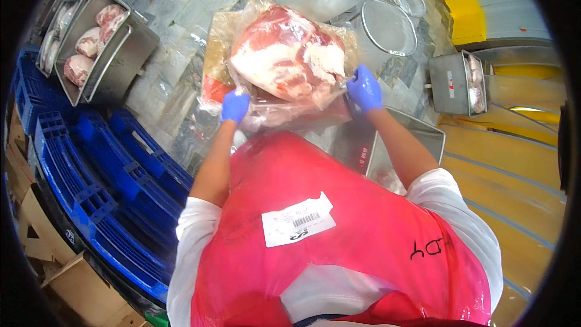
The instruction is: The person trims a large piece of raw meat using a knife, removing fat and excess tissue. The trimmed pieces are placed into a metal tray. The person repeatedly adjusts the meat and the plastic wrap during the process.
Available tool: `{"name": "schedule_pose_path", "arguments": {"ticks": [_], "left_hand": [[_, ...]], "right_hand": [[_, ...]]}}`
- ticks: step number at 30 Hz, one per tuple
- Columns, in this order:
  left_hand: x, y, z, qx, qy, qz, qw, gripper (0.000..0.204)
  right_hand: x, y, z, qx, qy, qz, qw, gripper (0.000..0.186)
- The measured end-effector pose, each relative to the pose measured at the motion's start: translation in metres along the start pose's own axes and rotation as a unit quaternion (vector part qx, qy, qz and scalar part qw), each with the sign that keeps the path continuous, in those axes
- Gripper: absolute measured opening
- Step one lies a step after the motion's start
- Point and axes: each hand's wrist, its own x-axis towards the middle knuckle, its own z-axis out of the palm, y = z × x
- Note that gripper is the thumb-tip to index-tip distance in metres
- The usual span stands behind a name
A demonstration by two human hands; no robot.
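Observation:
A large raw piece of meat (275, 54), red with thick white fat, lies in front of me on a clear plastic bag (275, 115). Beneath it is a brown cardboard box (216, 54), partly covered by the plastic. My left hand (235, 106), in a blue glove, is closed on the near left edge of the bag. At the near right edge, my right hand (365, 89), gloved the same way, is closed on the plastic too. Both hands stay beside the meat rather than on it.
Steel bins with meat pieces (88, 42) stand at the left, above blue plastic pallets (97, 169). Another steel bin (442, 85) is at the right, and one (426, 133) sits under my right forearm. Round-rimmed clear containers (387, 27) stand at the far side on the tiled floor (169, 36).

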Motion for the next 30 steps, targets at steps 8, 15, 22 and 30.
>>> {"name": "schedule_pose_path", "arguments": {"ticks": [8,15,22,30], "left_hand": [[0.011,0.013,-0.034,0.005,-0.041,0.038,0.998,0.029],[0.004,-0.007,-0.007,-0.010,-0.027,-0.066,0.997,0.032],[-0.013,0.005,-0.031,0.013,-0.039,-0.066,0.997,0.032],[-0.006,-0.023,-0.037,0.035,-0.040,-0.064,0.997,0.032]], "right_hand": [[0.005,-0.041,0.020,0.212,0.026,-0.004,0.977,0.020],[-0.044,0.042,0.017,0.587,0.065,0.227,0.775,0.015],[-0.083,0.063,0.085,0.575,-0.104,0.476,0.657,0.011],[-0.029,0.018,0.055,0.389,0.075,0.035,0.917,0.054]]}}
